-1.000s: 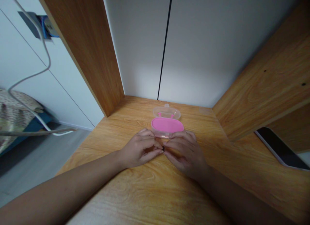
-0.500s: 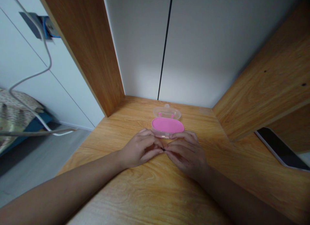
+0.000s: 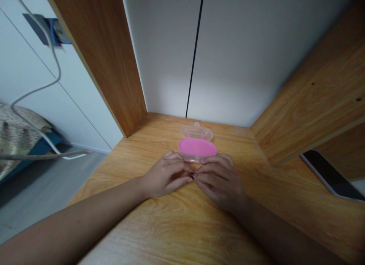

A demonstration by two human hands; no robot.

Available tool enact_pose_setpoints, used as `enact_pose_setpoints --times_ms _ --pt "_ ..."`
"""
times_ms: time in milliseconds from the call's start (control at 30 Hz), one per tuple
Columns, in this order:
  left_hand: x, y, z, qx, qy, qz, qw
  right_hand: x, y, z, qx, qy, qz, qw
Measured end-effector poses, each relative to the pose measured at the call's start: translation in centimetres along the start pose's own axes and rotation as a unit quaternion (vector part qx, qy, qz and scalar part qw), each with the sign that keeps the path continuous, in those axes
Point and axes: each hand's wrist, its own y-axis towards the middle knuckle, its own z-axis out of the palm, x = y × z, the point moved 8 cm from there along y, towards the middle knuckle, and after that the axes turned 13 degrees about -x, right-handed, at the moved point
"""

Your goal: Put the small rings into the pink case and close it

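Note:
My left hand [image 3: 165,175] and my right hand [image 3: 219,181] rest side by side on the wooden desk [image 3: 148,227], fingertips meeting. Both are curled in a pinch around a tiny dark object [image 3: 191,176] held between them; it is too small to name. Just beyond the fingers lies an open small case with a pink tray [image 3: 197,148] and its clear lid [image 3: 196,132] folded back toward the wall.
Wooden side panels [image 3: 105,59] rise left and right of the desk nook, with a white back wall. A dark phone [image 3: 327,173] lies at the right edge. A grey cable [image 3: 42,88] hangs from a wall plug at left, over the floor.
The hands stay almost still; the fingertips shift slightly around the tiny dark object. The pink case has not moved.

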Motion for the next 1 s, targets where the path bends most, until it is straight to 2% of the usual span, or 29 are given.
enact_pose_setpoints --times_ms 600,1000 --pt "0.23 -0.14 -0.07 -0.008 0.007 0.006 1.0 0.41 0.51 0.38 0.024 0.015 0.004 1.0" --pt "0.11 -0.08 -0.3 -0.02 0.021 0.007 1.0 -0.32 0.09 0.71 0.043 0.022 0.049 0.998"
